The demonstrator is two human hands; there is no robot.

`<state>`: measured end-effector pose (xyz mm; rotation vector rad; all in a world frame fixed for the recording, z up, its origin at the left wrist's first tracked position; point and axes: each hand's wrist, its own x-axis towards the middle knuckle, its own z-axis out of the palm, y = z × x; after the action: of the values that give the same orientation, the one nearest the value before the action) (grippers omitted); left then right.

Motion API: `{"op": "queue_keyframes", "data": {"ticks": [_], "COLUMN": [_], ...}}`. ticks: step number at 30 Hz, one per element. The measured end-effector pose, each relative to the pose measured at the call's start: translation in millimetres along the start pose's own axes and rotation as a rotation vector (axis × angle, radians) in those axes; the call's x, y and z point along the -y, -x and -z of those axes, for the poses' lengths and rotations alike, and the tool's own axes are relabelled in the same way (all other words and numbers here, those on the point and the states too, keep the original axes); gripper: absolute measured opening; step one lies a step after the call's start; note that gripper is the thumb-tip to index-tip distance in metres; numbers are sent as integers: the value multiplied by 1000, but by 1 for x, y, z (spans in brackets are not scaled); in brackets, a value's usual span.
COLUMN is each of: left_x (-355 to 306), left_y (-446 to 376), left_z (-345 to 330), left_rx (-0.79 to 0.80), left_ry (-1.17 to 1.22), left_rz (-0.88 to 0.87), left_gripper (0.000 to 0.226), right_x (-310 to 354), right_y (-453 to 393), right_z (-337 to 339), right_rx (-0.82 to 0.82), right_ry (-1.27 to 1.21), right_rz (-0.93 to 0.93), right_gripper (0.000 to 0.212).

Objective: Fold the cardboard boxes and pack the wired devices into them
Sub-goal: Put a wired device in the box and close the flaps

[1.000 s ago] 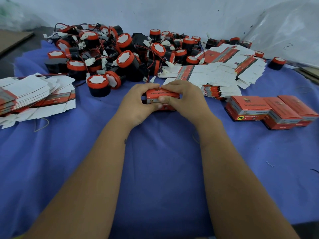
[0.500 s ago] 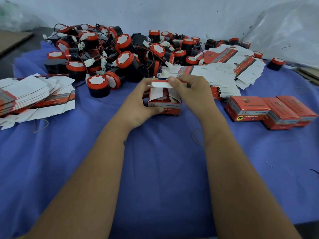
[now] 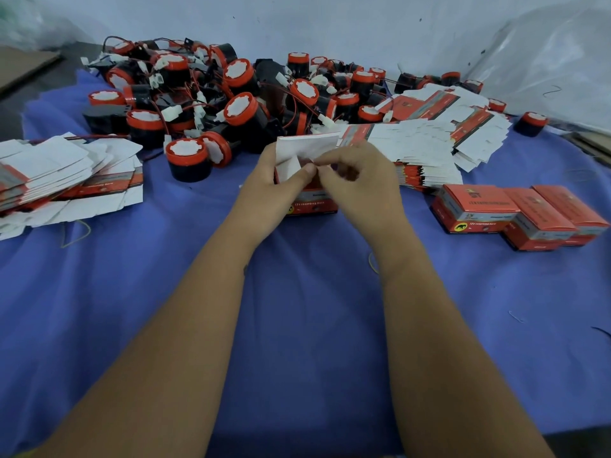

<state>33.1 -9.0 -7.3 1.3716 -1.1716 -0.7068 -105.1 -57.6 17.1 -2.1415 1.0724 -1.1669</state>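
here, box (image 3: pixel 310 201) upright, flaps opening upward, both hands (image 3: pixel 264 190) (image 3: pixel 360 183) pinching flaps

At frame centre a half-folded box (image 3: pixel 310 200) stands on the counter (image 3: pixel 297 325), between the left hand (image 3: pixel 271 190) and right hand (image 3: pixel 360 186). Behind it, a heap of wired devices (image 3: pixel 231 104) fills the upper middle. Flat boxes (image 3: pixel 62 180) lie at left, more flat boxes (image 3: pixel 426 143) upper right, three closed boxes (image 3: pixel 519 216) at right.
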Motion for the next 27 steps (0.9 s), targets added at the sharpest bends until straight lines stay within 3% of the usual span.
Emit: {"op": "queue_keyframes", "data": {"ticks": [3, 8, 15, 27], "left_x": [-1, 0, 1, -1], "left_y": [0, 0, 0, -2], "left_z": [0, 0, -2, -1], "left_rx": [17, 47, 37, 49], "left_ry": [20, 1, -17, 29], "left_rz": [12, 17, 24, 37], "left_gripper": [44, 46, 42, 40], "right_x": [0, 5, 3, -9], "right_y": [1, -1, -3, -4], "right_z": [-3, 0, 4, 2], "right_rx": [65, 33, 24, 49], "right_ry": [191, 330, 326, 315], "right_rz": [86, 172, 219, 221], "right_gripper": [23, 14, 31, 15]}}
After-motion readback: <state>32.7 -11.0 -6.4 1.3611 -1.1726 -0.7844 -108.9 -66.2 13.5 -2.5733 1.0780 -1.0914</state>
